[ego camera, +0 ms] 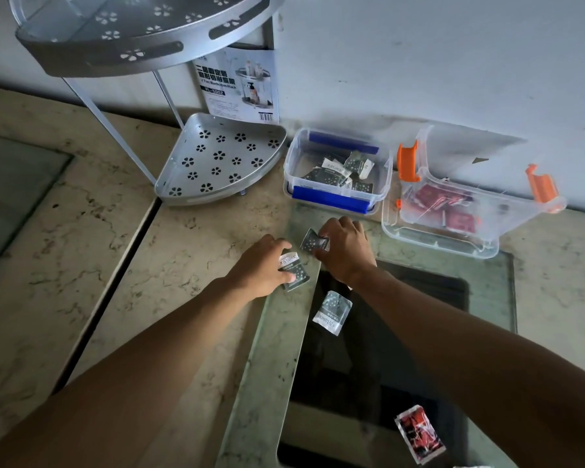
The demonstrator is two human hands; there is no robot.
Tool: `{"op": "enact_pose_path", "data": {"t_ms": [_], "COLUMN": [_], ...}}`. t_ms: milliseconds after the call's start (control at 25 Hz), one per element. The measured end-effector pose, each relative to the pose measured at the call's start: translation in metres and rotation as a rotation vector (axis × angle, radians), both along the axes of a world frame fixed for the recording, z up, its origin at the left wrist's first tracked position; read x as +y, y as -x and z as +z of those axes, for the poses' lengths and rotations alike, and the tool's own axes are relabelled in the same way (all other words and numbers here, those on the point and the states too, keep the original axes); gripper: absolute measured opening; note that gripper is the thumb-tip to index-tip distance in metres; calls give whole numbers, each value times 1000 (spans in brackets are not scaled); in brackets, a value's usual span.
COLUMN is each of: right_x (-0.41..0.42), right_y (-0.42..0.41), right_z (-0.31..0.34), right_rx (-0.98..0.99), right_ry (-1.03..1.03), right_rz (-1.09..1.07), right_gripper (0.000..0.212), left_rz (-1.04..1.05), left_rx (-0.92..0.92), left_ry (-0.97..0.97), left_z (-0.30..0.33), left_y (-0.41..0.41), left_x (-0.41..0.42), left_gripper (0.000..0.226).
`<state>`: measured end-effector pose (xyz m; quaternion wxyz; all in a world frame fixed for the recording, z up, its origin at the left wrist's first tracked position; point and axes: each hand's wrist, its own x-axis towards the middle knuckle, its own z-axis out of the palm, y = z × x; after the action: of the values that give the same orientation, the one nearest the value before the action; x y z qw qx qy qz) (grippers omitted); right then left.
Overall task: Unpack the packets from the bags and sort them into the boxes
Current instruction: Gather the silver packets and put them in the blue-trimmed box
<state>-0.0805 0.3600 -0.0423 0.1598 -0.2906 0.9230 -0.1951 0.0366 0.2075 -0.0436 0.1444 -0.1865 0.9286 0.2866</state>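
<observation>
My left hand (262,266) grips a black-and-white packet (294,270) on the counter. Just to its right, my right hand (347,249) pinches another black dotted packet (313,243). A third black-and-white packet (332,312) lies on the glass below the hands. Near the bottom edge lies a red packet (418,434). Behind the hands stands a clear box with blue clips (331,199) that holds several black packets. To its right, a clear box with orange clips (439,241) holds red packets.
A silver two-tier corner rack (217,163) with a product card (238,87) stands at the back left against the wall. A glass pane (493,288) over a dark opening covers the counter's right half. A dark gap (115,275) runs diagonally through the marble at left.
</observation>
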Motion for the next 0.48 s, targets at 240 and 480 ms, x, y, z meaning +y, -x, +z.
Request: {"op": "enact_pose_path", "data": {"t_ms": [240, 480], "right_x": [17, 69], "right_y": [6, -17], "right_z": [10, 6], "right_rx": [-219, -279], "right_ry": [321, 209], "right_rz": [-290, -456], "right_gripper": [41, 62], "left_rz": [92, -53], "left_rx": [70, -61], "left_ry": [-113, -388], "left_z": [18, 32], "left_y": [5, -1], "left_x": [6, 52], "left_gripper": [16, 20]}}
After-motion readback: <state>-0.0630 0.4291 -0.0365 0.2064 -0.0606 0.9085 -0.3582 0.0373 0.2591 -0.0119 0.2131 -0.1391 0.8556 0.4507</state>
